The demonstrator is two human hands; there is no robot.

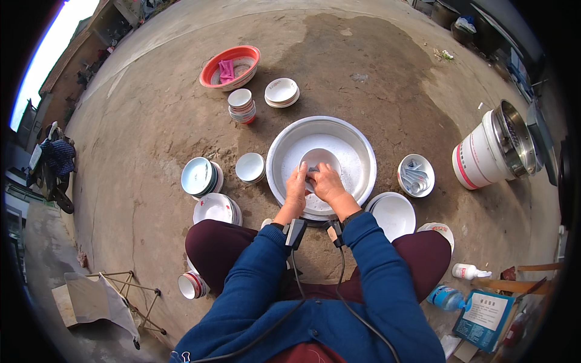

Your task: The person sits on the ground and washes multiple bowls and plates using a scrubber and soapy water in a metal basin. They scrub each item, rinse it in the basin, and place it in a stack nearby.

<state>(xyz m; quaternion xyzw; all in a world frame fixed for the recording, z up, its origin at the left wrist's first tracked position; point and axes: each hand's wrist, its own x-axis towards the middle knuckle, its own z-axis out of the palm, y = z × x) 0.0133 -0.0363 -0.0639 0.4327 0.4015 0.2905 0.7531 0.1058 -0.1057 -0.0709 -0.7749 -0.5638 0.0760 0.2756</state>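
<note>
A large metal basin stands on the ground before me, with foamy water in it. Over the water a bowl is tilted, its inside towards me. My left hand grips the bowl at its near left side, thumb up. Bent inside the bowl, the fingers of my right hand press a small grey scrubber or cloth, mostly hidden by the fingers. A short stack of bowls sits just left of the basin. To its right are large white bowls and a bowl of spoons.
Stacked plates and flowered dishes stand at left. Beyond the basin are stacked cups or small bowls, shallow dishes and a red-rimmed basin holding a pink cloth. A white bucket stands right, bottles lower right.
</note>
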